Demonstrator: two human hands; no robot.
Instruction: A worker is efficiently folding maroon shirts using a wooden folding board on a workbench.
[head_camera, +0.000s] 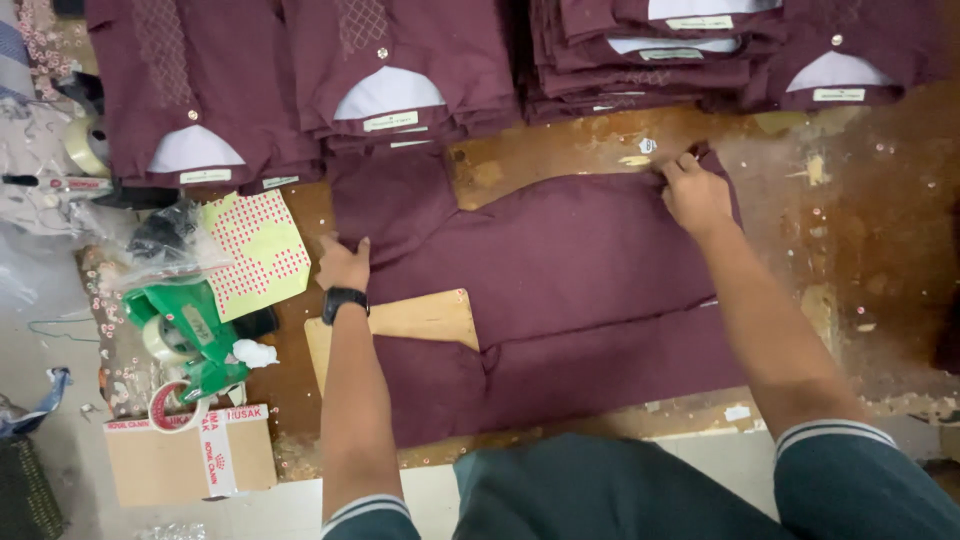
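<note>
Far left: cardboard box (190, 455), green tape dispenser (185, 330), sticker sheet (255, 250). Left hand (343, 265), watch (344, 300) on wrist, pressed flat, fingers spread, on left edge of maroon shirt (560, 290) spread mid-table over a board (420, 320). Right hand (695, 195) pinching shirt's far right corner; folded stacks (400, 70) beyond.

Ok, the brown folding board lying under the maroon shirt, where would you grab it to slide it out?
Probably by the bare corner of the folding board that pokes out from under the maroon shirt, just beside the left hand. Come from the person's left, the near side: it lies flat on the table, cloth covers the rest, and the right hand pinches the shirt's far edge.
</note>
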